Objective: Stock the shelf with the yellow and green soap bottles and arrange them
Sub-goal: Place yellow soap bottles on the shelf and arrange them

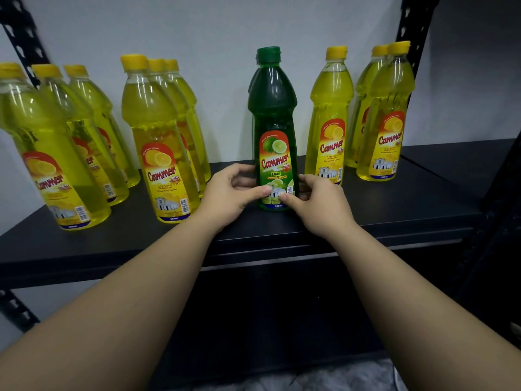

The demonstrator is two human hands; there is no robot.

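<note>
A green lime soap bottle (pixel 273 114) stands upright in the middle of the black shelf (pixel 366 204), label facing me. A second green bottle is mostly hidden right behind it. My left hand (pixel 229 191) and my right hand (pixel 318 201) both grip its base, thumbs pressed on the lower label. Yellow lemon soap bottles stand in rows front to back: one row at far left (pixel 53 153), another left of centre (pixel 158 145), a single one (pixel 331 117) just right of the green bottle, and a pair (pixel 386 114) at far right.
Black slotted uprights (pixel 414 21) frame the shelf against a pale wall. The shelf's front edge (pixel 253 249) runs just under my wrists. A lower dark shelf level lies below, with something pale and crumpled (pixel 324 379) at the bottom.
</note>
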